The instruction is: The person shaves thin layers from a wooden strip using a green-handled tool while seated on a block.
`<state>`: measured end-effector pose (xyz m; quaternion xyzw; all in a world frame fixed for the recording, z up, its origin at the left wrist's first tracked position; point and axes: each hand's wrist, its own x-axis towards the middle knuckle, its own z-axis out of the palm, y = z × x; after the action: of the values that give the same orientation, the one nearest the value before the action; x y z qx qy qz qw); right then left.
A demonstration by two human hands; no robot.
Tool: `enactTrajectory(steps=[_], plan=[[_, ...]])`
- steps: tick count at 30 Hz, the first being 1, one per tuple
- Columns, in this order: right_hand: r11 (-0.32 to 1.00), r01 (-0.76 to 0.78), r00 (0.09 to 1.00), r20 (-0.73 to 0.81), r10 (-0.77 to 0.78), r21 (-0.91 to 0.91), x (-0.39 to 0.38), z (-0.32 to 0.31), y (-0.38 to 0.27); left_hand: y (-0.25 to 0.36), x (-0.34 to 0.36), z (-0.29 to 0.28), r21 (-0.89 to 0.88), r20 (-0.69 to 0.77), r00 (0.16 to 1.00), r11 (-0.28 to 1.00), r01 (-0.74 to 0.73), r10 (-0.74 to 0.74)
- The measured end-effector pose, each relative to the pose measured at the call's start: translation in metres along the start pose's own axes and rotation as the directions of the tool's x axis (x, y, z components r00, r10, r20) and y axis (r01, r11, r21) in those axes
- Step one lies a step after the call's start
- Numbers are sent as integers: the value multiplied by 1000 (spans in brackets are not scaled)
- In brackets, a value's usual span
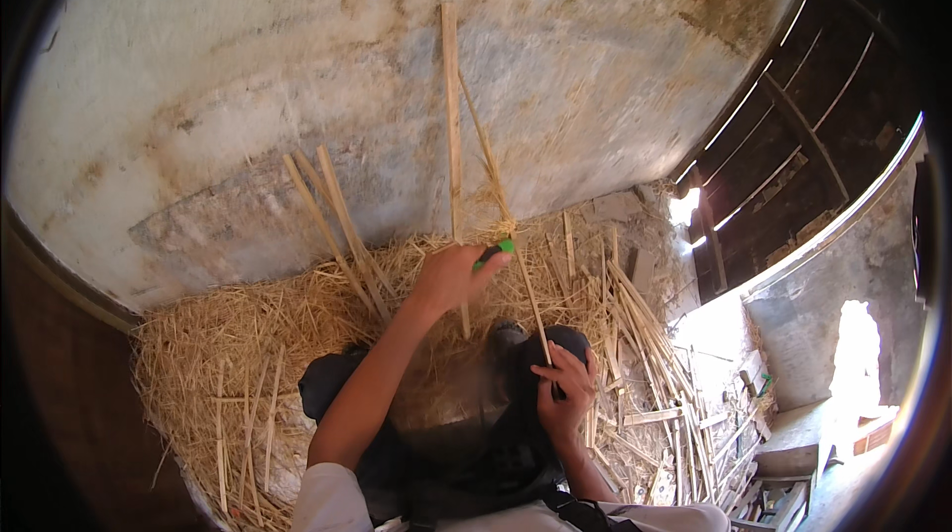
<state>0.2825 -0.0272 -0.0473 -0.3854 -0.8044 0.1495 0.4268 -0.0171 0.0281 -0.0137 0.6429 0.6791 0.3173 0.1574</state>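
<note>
My left hand (pixel 446 279) is closed round a green-and-black handled tool (pixel 494 253); its working end is too small to make out. The tool is against a thin bamboo strip (pixel 528 282), where pale curled shavings (pixel 504 229) bunch up. Lower down, my right hand (pixel 567 388) grips the near end of this strip beside my dark-clad knee (pixel 570 342). From there the strip slants up and away past the tool, its far part rising toward the wall. Something small and dark shows at my right palm, but I cannot tell what.
A wider wooden slat (pixel 451 125) leans on the stained wall (pixel 297 66), with several strips (pixel 347 225) leaning to its left. Shavings (pixel 198 334) cover the floor. At right lie a heap of split strips (pixel 645 334) and a dark slatted panel (pixel 793 125).
</note>
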Motion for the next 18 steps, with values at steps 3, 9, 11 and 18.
enactTrajectory(steps=[3,9,11,18], plan=[[1000,-2,1000,-3,2,-5,2,-2,-4,2,-5,0,52,60,997,997,-59,55],[1000,-20,1000,7,20,12,-1,1,0,1,4,2,-33,-149,988,999,27,-31],[1000,-17,1000,8,17,13,-1,0,1,-1,4,-1,-13,-152,988,1000,-13,11],[1000,-13,1000,7,13,4,2,-1,-3,0,-2,7,-30,-34,999,1000,-8,7]])
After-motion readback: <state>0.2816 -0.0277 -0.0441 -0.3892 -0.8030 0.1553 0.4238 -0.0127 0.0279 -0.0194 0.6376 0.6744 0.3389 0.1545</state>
